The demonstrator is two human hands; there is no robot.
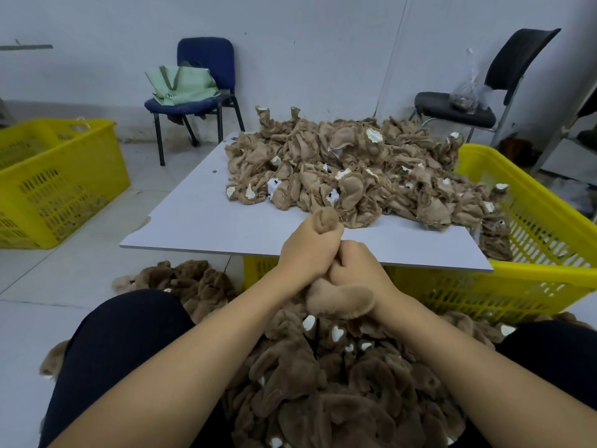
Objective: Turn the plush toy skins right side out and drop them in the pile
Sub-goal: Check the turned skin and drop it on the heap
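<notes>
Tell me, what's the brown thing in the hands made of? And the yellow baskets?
The toy skin looks like soft plush fabric: its surface is fuzzy and matte, and it bunches where both hands grip it. The yellow basket looks like hard moulded plastic, smooth and slightly shiny, with rows of slots in its walls.

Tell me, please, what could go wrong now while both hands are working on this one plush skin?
1. The left hand and right hand grip the plush skin tightly together; a hard pull might tear a seam.
2. The finished pile lies across the lap and spills to the floor, so a dropped skin could slide off.
3. The unturned heap reaches the board's right edge; pieces may fall into the yellow basket.
</notes>
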